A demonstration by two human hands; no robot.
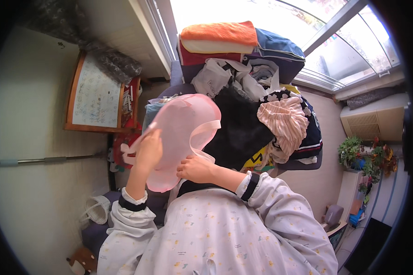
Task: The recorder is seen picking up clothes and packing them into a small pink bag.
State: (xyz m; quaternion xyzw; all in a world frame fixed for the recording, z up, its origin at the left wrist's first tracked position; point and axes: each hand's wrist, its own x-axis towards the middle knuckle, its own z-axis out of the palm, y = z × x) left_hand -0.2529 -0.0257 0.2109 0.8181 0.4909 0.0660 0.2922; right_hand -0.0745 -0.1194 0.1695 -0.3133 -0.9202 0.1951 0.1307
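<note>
Pale pink cloth with darker pink edging hangs in front of me, broad and rounded, with a light strap looping off its right side; its exact kind is unclear. My left hand grips its left edge, slightly blurred, beside some pale pink ties. Lower down, my right hand has its fingers curled on the cloth near the strap's lower end. Just beyond lies a pile of clothes: a black garment, a pink-and-white striped garment with a gathered waist, and dark clothes with white flowers.
White plastic bags sit behind the pile, below an orange towel and a blue one. A wood-framed whiteboard stands at the left, above a metal pole. On the right are plants; a white basket rests lower left.
</note>
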